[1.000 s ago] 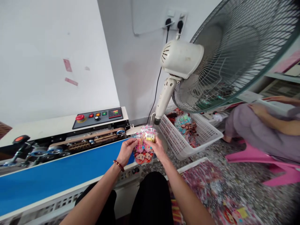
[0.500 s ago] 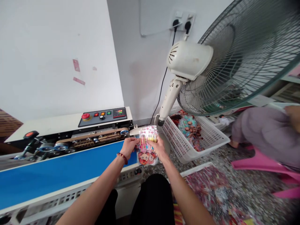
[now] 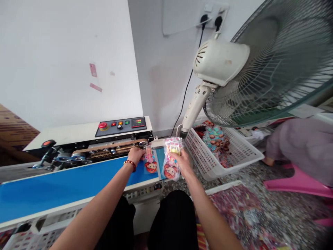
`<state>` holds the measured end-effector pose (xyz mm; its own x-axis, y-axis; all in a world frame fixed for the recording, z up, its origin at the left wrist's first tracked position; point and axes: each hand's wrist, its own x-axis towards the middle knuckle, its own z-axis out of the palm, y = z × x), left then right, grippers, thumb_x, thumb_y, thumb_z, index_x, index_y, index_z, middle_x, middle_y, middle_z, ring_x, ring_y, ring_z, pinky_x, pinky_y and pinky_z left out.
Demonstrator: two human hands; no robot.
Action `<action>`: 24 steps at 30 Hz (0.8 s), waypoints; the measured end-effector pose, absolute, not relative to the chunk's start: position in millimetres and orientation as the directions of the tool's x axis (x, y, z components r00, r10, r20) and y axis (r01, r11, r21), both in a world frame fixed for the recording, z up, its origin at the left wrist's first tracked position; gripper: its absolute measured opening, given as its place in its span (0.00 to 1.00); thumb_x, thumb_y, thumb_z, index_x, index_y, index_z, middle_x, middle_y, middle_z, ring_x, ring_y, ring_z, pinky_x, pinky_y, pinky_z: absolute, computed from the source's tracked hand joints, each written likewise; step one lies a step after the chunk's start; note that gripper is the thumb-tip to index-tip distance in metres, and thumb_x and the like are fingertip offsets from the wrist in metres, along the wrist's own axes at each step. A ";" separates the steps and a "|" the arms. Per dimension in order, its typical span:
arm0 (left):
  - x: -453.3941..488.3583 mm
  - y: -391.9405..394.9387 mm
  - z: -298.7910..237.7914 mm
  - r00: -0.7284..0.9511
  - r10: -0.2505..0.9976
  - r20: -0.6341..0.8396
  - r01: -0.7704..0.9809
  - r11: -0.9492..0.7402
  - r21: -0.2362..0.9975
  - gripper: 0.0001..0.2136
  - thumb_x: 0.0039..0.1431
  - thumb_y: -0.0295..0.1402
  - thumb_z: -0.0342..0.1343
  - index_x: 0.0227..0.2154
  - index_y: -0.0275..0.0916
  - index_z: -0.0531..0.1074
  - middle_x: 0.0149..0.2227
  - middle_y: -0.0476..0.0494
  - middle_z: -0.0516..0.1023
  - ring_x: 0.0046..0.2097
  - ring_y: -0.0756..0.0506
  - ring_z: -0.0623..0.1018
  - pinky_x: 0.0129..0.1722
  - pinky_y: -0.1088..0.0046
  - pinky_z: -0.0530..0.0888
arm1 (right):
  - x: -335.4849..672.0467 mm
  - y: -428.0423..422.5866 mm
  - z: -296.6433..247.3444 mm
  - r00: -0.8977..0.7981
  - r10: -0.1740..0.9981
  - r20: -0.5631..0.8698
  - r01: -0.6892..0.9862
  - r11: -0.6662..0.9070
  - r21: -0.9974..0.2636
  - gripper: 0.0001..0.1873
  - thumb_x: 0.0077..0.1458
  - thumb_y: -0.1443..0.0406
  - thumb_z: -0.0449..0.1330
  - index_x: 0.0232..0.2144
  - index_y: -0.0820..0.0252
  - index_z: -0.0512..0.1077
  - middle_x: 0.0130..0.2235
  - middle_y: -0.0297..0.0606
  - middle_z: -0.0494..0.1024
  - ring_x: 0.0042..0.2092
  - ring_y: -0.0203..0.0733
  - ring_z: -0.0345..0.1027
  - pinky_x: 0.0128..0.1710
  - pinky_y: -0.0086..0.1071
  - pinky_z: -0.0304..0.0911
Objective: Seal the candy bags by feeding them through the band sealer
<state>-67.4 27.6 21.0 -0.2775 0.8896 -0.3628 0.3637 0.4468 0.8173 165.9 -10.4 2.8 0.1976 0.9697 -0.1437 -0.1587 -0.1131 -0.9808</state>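
Observation:
My left hand presses the top of one small clear packet with a cartoon face onto the right end of the blue conveyor belt, beside the sealer's brass rail. My right hand grips a stack of the same packets just off the belt's right end. A red bead bracelet circles my left wrist.
The sealing machine's control panel has a red stop button and lit display. A white basket of packets stands right of the machine under a large fan. Another person in purple sits on a pink stool. Printed sheets cover the floor.
Both hands held the stack together before. My left hand has drawn one packet off it and laid it on the belt to the left, while my right keeps the stack.

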 end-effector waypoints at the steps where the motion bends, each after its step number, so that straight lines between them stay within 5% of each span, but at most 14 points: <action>1: -75.3 25.1 21.4 -0.293 0.877 -0.381 0.370 0.471 0.801 0.11 0.48 0.38 0.64 0.23 0.36 0.73 0.24 0.40 0.77 0.24 0.45 0.75 0.21 0.75 0.64 | 163.5 -9.7 1.9 0.198 0.971 -0.137 -0.154 -0.107 -0.982 0.25 0.37 0.55 0.71 0.39 0.57 0.76 0.35 0.35 0.83 0.34 0.45 0.75 0.35 0.34 0.69; 5: -109.6 -0.9 23.6 -0.352 0.865 -0.357 0.462 0.492 0.738 0.10 0.53 0.39 0.61 0.32 0.36 0.76 0.33 0.37 0.80 0.32 0.41 0.80 0.27 0.72 0.71 | 158.2 -6.5 -3.3 0.153 0.980 -0.130 -0.184 -0.101 -0.978 0.24 0.38 0.56 0.70 0.40 0.57 0.75 0.36 0.35 0.83 0.35 0.44 0.75 0.36 0.33 0.69; 8: -115.7 -31.2 22.7 -0.492 0.870 0.027 0.647 0.345 0.680 0.21 0.55 0.43 0.60 0.48 0.36 0.75 0.46 0.31 0.78 0.45 0.35 0.79 0.42 0.61 0.76 | 158.1 -6.0 -3.9 0.056 0.985 -0.161 -0.218 -0.145 -0.965 0.23 0.40 0.56 0.70 0.40 0.58 0.76 0.36 0.36 0.83 0.35 0.44 0.76 0.36 0.34 0.69; 10: -101.0 -45.2 21.3 -0.438 0.871 0.220 0.719 0.193 0.667 0.21 0.57 0.44 0.59 0.49 0.37 0.75 0.49 0.30 0.76 0.49 0.34 0.77 0.49 0.57 0.74 | 158.3 -6.7 -0.6 0.010 0.985 -0.172 -0.216 -0.166 -0.962 0.22 0.40 0.57 0.69 0.40 0.58 0.77 0.36 0.35 0.84 0.35 0.44 0.76 0.37 0.34 0.69; 12: -74.1 -47.4 20.7 -0.273 0.948 0.166 0.673 0.064 0.737 0.15 0.60 0.43 0.56 0.41 0.39 0.78 0.42 0.35 0.79 0.44 0.36 0.78 0.46 0.61 0.74 | 158.2 -8.1 4.7 -0.024 0.985 -0.169 -0.203 -0.170 -0.964 0.21 0.41 0.57 0.69 0.40 0.57 0.78 0.36 0.35 0.84 0.36 0.44 0.77 0.38 0.34 0.70; 15: -30.1 -30.6 21.4 -0.111 0.993 -0.036 0.487 0.086 0.869 0.13 0.62 0.42 0.55 0.33 0.40 0.79 0.32 0.41 0.81 0.36 0.41 0.79 0.38 0.68 0.72 | 158.1 -9.9 11.7 -0.055 0.987 -0.154 -0.183 -0.161 -0.970 0.18 0.42 0.57 0.68 0.38 0.55 0.79 0.35 0.33 0.84 0.37 0.45 0.77 0.40 0.35 0.71; 24: -2.8 12.3 13.8 -0.249 0.925 -0.287 0.154 0.330 0.931 0.08 0.56 0.35 0.57 0.26 0.36 0.75 0.25 0.45 0.77 0.25 0.48 0.75 0.23 0.76 0.65 | 172.6 -6.8 -1.9 0.103 0.980 -0.170 -0.090 -0.161 -0.983 0.22 0.39 0.59 0.65 0.41 0.56 0.77 0.35 0.34 0.84 0.34 0.45 0.76 0.35 0.34 0.69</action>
